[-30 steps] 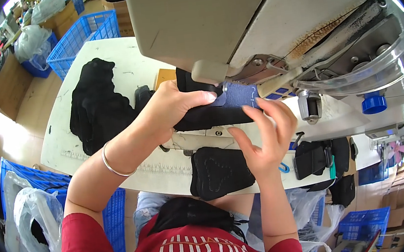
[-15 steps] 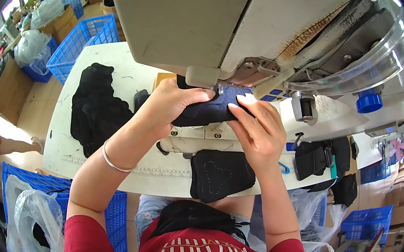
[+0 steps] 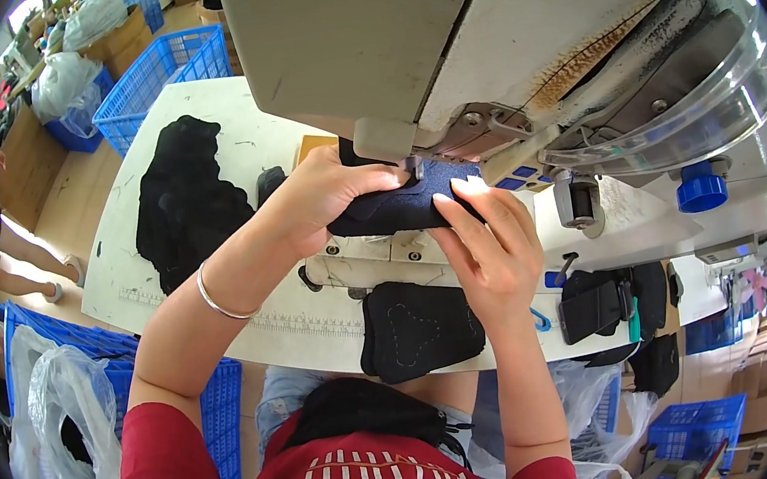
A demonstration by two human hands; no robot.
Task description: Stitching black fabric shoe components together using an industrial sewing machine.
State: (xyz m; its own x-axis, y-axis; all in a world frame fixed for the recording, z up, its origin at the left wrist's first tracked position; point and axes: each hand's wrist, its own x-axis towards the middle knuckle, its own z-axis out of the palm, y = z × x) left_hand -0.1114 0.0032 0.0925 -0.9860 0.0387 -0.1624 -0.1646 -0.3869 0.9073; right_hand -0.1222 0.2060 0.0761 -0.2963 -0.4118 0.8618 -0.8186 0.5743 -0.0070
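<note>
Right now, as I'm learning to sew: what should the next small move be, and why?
Probably draw the left hand back slightly: its thumb tip lies right beside the foot of the sewing machine, while the right hand has its fingertips on the dark fabric and may be able to steady it.

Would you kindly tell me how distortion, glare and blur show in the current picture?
Head view: the table edge bows and the corners go black; head view: white glare streaks cross the clear guard; head view: the black pile shows only faint folds; head view: the left hand and right hand look fairly sharp.
</note>
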